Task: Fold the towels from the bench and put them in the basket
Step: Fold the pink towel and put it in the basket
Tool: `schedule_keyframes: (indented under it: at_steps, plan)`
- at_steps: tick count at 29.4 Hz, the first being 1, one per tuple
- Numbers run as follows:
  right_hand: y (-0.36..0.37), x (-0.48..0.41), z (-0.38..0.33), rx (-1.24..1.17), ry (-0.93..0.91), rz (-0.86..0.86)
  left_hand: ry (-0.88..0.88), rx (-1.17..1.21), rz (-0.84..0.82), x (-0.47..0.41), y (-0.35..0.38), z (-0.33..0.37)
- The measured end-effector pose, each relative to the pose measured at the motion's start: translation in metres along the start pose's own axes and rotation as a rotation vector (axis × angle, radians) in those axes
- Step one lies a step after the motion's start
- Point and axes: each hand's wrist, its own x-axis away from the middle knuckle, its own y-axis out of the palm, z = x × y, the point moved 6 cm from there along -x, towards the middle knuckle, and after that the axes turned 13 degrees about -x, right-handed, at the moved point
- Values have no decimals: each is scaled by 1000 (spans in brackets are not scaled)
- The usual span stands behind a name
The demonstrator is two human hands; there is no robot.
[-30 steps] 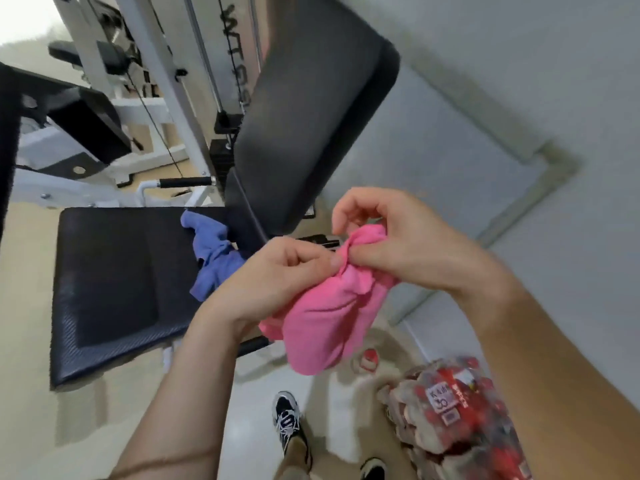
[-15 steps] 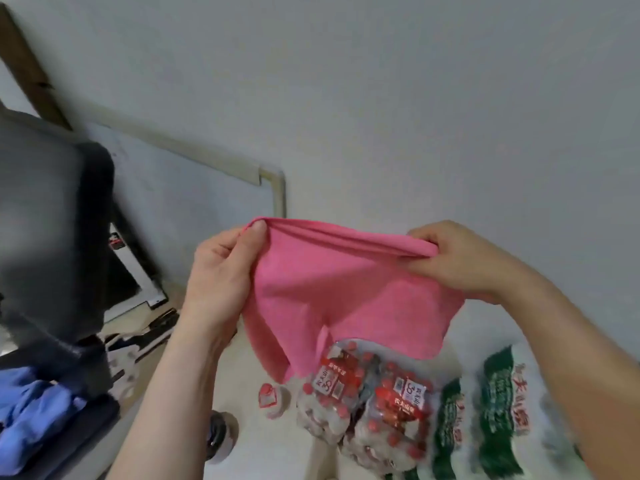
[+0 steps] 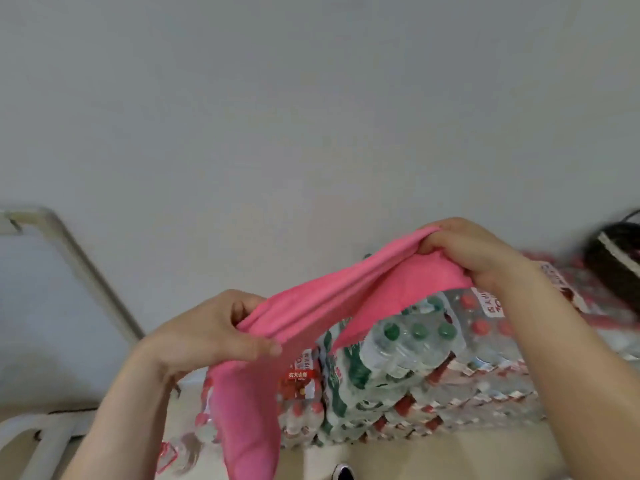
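Pink towel [image 3: 332, 306]: one, plain cloth, held in the air, bunched lengthwise, slanting up rightward, left end hanging down.

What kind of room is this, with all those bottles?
Probably a storage corner indoors: shrink-wrapped packs of water bottles are stacked against a bare grey wall, with a dark basket at the right edge.

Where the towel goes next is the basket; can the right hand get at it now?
Probably yes: the right hand grips the pink towel, but the dark basket lies just off to its right with nothing visible between them.
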Motion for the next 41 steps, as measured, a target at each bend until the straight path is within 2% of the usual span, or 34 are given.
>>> schedule_keyframes:
  at_steps: [4, 6, 8, 11, 13, 15, 18, 20, 22, 23, 25, 27, 28, 30, 34, 38, 41]
  plan:
    - [-83, -14, 22, -128, 30, 260, 96, 86, -245, -35, 39, 40]
    - [-122, -32, 35, -163, 38, 376, 16, -62, -197, -69, 54, 42]
    - [-160, -53, 46, -107, -4, 452, -128, -348, 16, -113, 57, 33]
    - [-219, -86, 51, 63, -181, 534, -260, -607, 530, -167, 53, 40]
    - [-256, -101, 50, 220, -319, 600, -244, -649, 871, -190, 52, 62]
    - [-285, -108, 46, 281, -446, 686, -161, -655, 1124, -203, 53, 96]
    - [-319, -109, 47, 214, -607, 825, 31, -720, 1331, -218, 58, 136]
    - [-336, -108, 65, 138, -637, 888, 118, -800, 1377, -228, 70, 143]
    - [-345, -113, 100, 160, -569, 888, 90, -887, 1316, -240, 89, 129]
    - [-347, -117, 122, 225, -520, 857, 32, -951, 1210, -248, 100, 113]
    - [-345, -122, 175, 417, -372, 757, -141, -1085, 831, -267, 129, 70]
    - [-339, -120, 228, 628, -210, 623, -246, -1120, 413, -277, 160, 25]
    - [-336, -117, 251, 702, -148, 552, -262, -1087, 244, -279, 174, 9]
    - [-331, -111, 282, 768, -50, 446, -288, -960, 21, -281, 194, -7]
    - [-329, -107, 292, 806, -25, 374, -282, -801, -58, -284, 198, -14]
    - [-333, -100, 290, 855, -157, 352, -269, -602, -158, -287, 200, -9]
    - [-338, -88, 292, 867, -206, 371, -267, -572, -308, -286, 205, -9]
